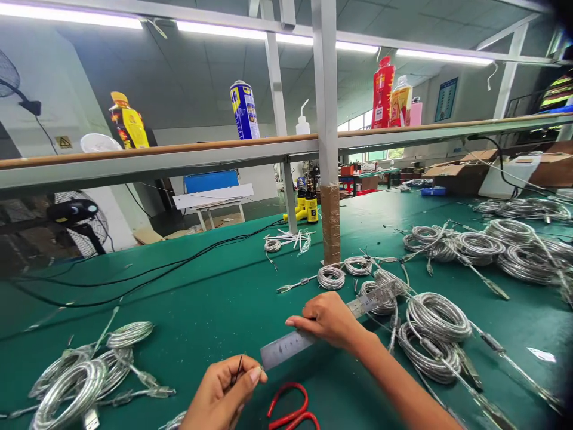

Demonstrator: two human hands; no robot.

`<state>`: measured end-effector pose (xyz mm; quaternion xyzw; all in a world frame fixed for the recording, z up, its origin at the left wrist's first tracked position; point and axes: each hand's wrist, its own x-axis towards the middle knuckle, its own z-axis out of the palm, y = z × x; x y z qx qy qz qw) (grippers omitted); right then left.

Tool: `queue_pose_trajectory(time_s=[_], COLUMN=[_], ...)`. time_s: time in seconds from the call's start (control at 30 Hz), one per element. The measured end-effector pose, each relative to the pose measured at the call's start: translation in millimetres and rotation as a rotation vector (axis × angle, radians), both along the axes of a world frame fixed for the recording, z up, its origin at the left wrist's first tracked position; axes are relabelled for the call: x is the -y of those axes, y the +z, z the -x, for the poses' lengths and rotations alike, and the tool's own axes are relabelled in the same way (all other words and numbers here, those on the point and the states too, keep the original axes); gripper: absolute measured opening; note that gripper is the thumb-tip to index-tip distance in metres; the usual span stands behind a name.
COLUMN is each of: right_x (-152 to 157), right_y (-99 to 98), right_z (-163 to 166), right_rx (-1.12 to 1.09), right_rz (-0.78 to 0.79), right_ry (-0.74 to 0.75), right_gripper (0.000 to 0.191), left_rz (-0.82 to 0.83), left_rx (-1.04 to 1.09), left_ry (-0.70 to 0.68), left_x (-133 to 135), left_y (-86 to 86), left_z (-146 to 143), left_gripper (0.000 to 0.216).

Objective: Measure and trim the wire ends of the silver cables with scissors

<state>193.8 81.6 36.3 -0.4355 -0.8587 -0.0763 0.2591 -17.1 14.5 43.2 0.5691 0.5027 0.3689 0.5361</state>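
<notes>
My left hand (224,391) is closed in a pinch on a thin dark wire, held just off the left end of a steel ruler (286,347). The ruler lies flat on the green bench mat (215,298) and runs up to the right. My right hand (329,319) presses down on the ruler's middle, fingers curled over it. Red-handled scissors (290,412) lie on the mat just below the ruler, between my two forearms.
Coils of silvery cable (436,316) are piled to the right, with more coils (85,373) at the lower left. A taped metal post (330,227) stands behind the ruler. A black cord (179,266) crosses the mat. Bottles and spray cans sit on the overhead shelf (179,152).
</notes>
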Motion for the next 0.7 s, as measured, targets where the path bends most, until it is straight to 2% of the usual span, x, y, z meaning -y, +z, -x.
queue_pose_trajectory(time_s=[0.23,0.37,0.53,0.7], right_x=[6.5,7.5,8.9,9.0], right_y=[8.8,10.0,11.7,11.4], right_z=[-3.2,-4.5,-4.9,-5.3], right_rx=[-0.016,-0.023,-0.031,-0.038], right_rz=[0.081,0.106,0.146,0.179], right_ry=[0.034,0.046,0.049,0.045], right_gripper=[0.063,0.062,0.06,0.059], left_rz=[0.037,0.03,0.023,0.041], left_rx=[-0.065,-0.071,-0.073,-0.084], left_ry=[-0.063,-0.054,0.005,-0.015], left_x=[0.0,-0.3,4.5,7.8], left_y=[-6.5,-12.2,-9.1,-5.2], left_z=[0.6,-1.2,-6.5,-10.6], left_gripper=[0.045,0.047,0.042,0.042])
